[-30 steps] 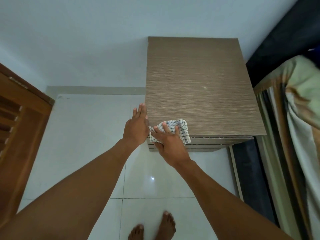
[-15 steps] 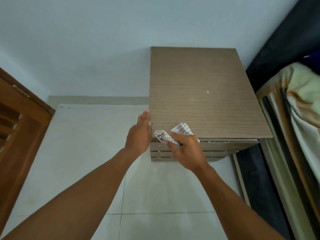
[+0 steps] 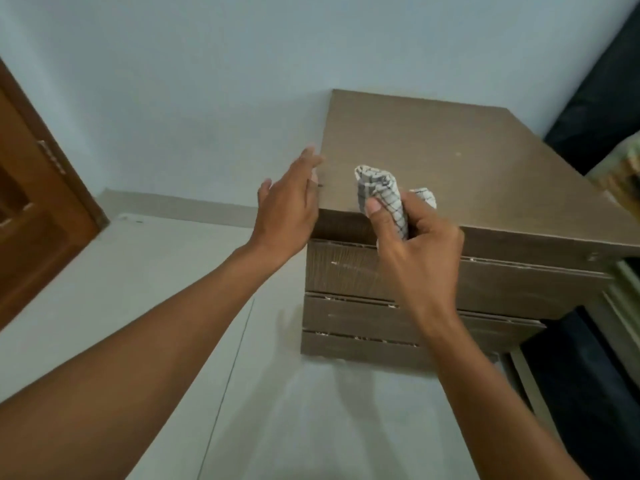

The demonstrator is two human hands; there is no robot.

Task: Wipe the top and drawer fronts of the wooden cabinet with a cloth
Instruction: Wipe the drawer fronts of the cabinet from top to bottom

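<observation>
The wooden cabinet (image 3: 450,161) stands against the pale wall, its brown top seen at a low angle. Three drawer fronts (image 3: 346,271) show below the top's front edge. My right hand (image 3: 422,251) is in front of the top drawer, near the front edge, shut on a bunched white checked cloth (image 3: 381,192) that sticks up above my thumb. My left hand (image 3: 287,209) lies flat with fingers apart against the cabinet's left front corner and holds nothing.
A brown wooden door (image 3: 38,216) is at the left. Pale floor tiles (image 3: 173,306) lie in front of the cabinet. A dark bed frame (image 3: 588,375) and patterned bedding (image 3: 623,181) press close on the cabinet's right.
The view has dropped lower, so the drawer fronts now show. My right hand slid the cloth off the top's front corner and bunched it in front of the top drawer. My left hand stays at the left corner.
</observation>
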